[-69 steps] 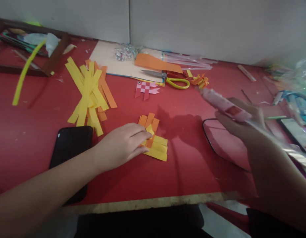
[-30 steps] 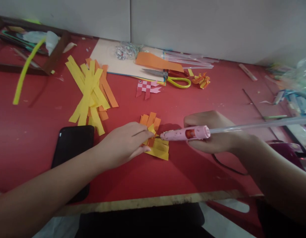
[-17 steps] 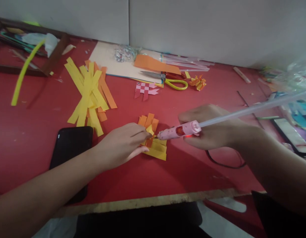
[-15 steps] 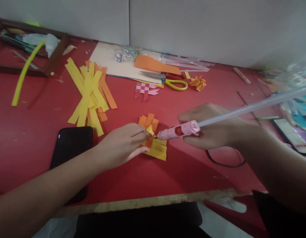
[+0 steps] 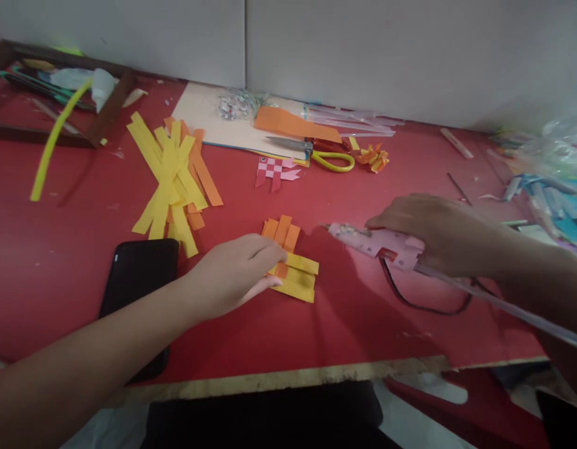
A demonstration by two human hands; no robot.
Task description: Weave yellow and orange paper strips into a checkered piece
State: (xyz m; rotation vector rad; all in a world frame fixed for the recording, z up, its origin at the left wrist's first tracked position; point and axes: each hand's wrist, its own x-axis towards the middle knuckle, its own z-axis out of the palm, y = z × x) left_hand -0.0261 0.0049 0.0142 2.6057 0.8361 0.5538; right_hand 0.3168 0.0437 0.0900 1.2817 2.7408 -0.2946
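Observation:
My left hand [image 5: 248,265] is closed on a small weave of orange and yellow paper strips [image 5: 297,284], its fingertips pressing the folded part where the strips cross. Orange ends [image 5: 282,231] stick out above the fingers and yellow ends to their right. In my right hand [image 5: 423,227] is a pink hot glue gun [image 5: 379,243], low over the table on the right, its nozzle toward the left. A long clear glue stick [image 5: 503,308] trails from the gun's back end. Part of the right hand's grip is hidden behind the gun.
Yellow and orange strips [image 5: 169,181] lie in a pile, with a black phone [image 5: 138,274] below. A checkered paper fish [image 5: 274,171], scissors [image 5: 332,160], an orange sheet [image 5: 292,125] and crumpled scraps [image 5: 373,158] lie farther back. A wooden frame [image 5: 108,121] holds odds and ends.
My right hand has drawn the glue gun away to the right from the paper weave and turned it over toward the table. My left hand stays on the weave.

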